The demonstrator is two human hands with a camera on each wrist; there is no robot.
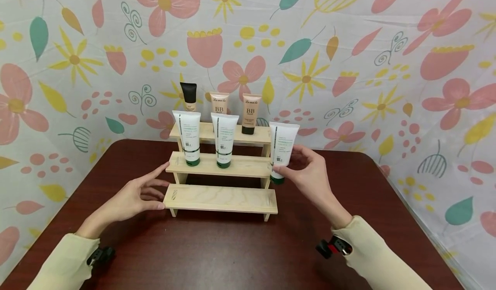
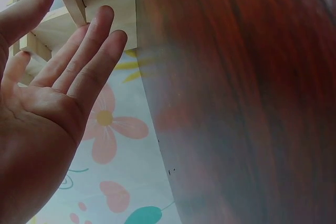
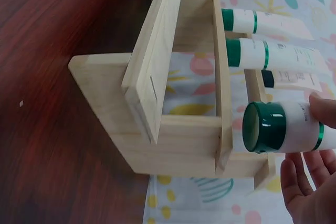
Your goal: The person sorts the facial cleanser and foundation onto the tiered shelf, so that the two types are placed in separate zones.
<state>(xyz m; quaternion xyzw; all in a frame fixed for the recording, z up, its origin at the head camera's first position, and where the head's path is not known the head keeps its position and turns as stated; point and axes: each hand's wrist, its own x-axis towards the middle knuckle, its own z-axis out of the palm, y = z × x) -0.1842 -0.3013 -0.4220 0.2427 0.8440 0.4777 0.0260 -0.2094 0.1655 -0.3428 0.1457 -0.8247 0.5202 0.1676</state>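
My right hand (image 1: 310, 169) grips a white tube with a green cap (image 1: 284, 141), cap down, just beyond the right end of the middle step of a wooden three-step rack (image 1: 221, 197). In the right wrist view the green cap (image 3: 265, 127) hangs apart from the wood. My left hand (image 1: 135, 195) is at the rack's left side, fingers extended, thumb and index fingertip at the step ends. Two matching white tubes, a left one (image 1: 188, 133) and a middle one (image 1: 224, 135), stand on the middle step.
On the top step are two beige BB tubes (image 1: 251, 111) and a black-topped tube (image 1: 189, 93). The rack stands on a dark red-brown table (image 1: 217, 255). Behind the table hangs a floral cloth (image 1: 341, 44).
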